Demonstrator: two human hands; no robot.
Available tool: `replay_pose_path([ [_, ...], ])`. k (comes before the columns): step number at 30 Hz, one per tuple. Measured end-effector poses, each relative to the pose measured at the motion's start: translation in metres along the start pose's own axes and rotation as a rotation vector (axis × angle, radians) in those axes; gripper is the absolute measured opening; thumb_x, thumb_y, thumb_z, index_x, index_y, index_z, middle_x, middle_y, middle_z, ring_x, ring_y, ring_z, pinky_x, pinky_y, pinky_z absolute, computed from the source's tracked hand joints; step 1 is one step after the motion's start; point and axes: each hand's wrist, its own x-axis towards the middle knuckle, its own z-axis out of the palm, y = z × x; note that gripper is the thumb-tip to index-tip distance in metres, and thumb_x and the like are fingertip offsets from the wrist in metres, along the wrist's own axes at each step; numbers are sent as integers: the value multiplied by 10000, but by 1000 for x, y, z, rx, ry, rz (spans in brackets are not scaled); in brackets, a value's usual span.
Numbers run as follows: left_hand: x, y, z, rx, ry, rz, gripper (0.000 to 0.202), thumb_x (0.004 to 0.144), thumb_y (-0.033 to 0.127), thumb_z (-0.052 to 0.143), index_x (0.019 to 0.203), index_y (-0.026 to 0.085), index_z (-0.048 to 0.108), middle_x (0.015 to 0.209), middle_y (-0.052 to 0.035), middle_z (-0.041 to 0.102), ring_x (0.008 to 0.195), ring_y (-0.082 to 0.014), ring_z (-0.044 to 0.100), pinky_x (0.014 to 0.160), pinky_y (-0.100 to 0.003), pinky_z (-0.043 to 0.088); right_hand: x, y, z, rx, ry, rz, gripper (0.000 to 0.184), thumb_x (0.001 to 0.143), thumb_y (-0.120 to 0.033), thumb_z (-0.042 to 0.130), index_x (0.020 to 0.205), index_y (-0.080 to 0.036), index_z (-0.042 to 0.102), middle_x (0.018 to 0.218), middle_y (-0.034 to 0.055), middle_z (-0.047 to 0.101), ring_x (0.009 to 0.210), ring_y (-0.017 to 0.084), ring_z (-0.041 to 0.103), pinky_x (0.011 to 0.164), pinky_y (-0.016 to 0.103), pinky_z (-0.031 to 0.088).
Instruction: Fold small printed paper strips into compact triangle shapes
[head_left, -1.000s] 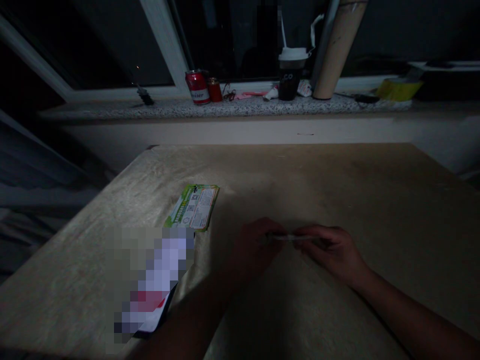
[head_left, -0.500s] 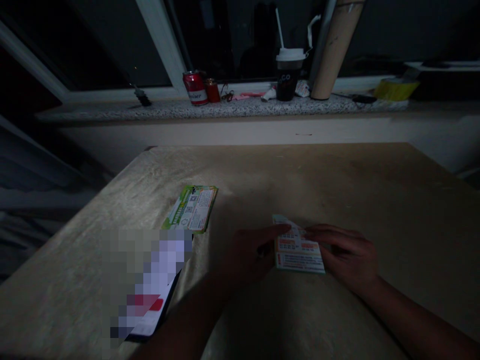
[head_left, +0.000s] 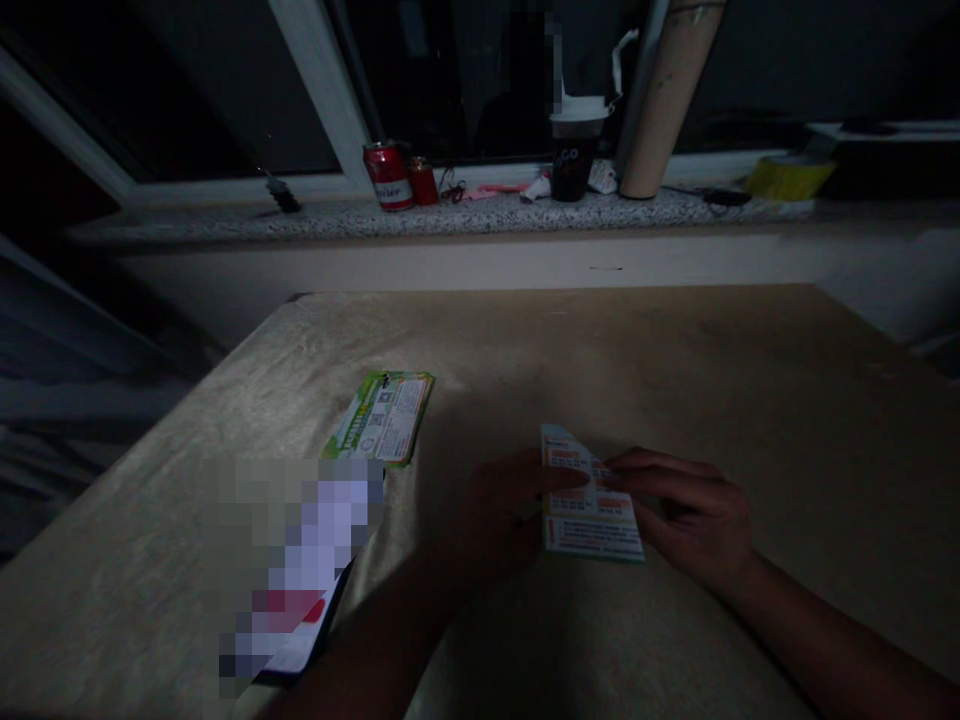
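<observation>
A printed paper slip (head_left: 592, 533) with orange and black text is folded, with a slanted upper right edge. My left hand (head_left: 510, 500) grips it from the left, the thumb lying across its printed face. On the other side, my right hand (head_left: 690, 505) pinches the slip's right edge, its fingers bent and close together. The fingers behind the paper are hidden. To the left lies a stack of green and white printed slips (head_left: 397, 415), apart from both hands.
A phone (head_left: 330, 550), partly blurred out, lies left of my left forearm on the table (head_left: 487, 340). Along the windowsill (head_left: 330, 222) stand a red can (head_left: 388, 178), a small red container (head_left: 423, 182), a lidded cup (head_left: 572, 165), a cardboard tube (head_left: 667, 110) and yellow tape (head_left: 791, 178).
My left thumb has slid lower on the slip, so more of its upper part shows. The slip has shifted slightly toward me. The stack and phone stay put.
</observation>
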Motion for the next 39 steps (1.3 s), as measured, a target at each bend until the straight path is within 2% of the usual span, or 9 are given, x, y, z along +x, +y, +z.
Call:
replay_pose_path([
  [4,0,-4,-3,23,-16,-98,252,947,232,552,1105,232,748,1141,-86,770,967,-204,744,834,-337,595,4,4,0,9,-90,26,224,855,-101,715,1006,-246,795,880,64,792,758,209,758,652,328,626],
  [8,-3,-10,-5,-180,-4,-265,280,886,210,546,1037,220,782,1100,-67,781,973,-223,738,832,-341,582,5,8,-3,57,-220,48,289,892,-68,599,1050,-244,763,861,59,774,790,210,733,680,357,598],
  [11,-3,-10,-3,-259,44,-363,280,863,233,537,958,201,799,1022,-68,791,985,-243,725,871,-369,561,2,10,-4,73,-249,149,202,909,-118,610,993,-233,754,843,57,762,769,198,718,680,345,581],
  [14,1,-7,3,-166,24,-486,212,842,319,639,927,190,784,870,-50,776,791,-203,708,723,-311,548,-2,12,0,55,-245,270,36,887,-206,702,897,-217,735,800,44,745,733,180,705,666,310,572],
  [17,5,-4,10,-57,18,-548,216,819,365,707,923,181,751,819,-28,745,703,-164,661,634,-259,494,-4,13,4,47,-261,377,76,865,-276,741,874,-208,708,799,37,734,708,166,693,633,279,566],
  [22,6,-7,15,70,13,-558,230,826,354,715,990,192,705,841,-18,723,726,-171,648,637,-265,476,-5,15,6,20,-330,439,125,878,-314,718,863,-208,653,748,10,683,653,142,646,594,254,528],
  [26,6,-10,17,238,4,-568,208,832,333,715,995,208,684,862,-26,713,768,-202,649,696,-307,486,-5,17,7,-96,-351,361,124,871,-286,701,818,-216,614,745,8,641,665,149,617,587,261,504],
  [31,5,-15,20,439,18,-462,197,816,332,748,943,205,667,940,-60,711,934,-269,637,876,-399,479,-4,19,7,-234,-386,231,98,844,-209,702,841,-227,606,762,8,659,763,185,634,710,319,510],
  [39,2,-20,19,463,-21,-365,169,880,332,698,983,203,657,1007,-76,707,971,-273,619,926,-422,452,-2,20,7,-263,-411,232,57,884,-222,685,909,-227,634,838,24,703,822,200,657,799,372,487],
])
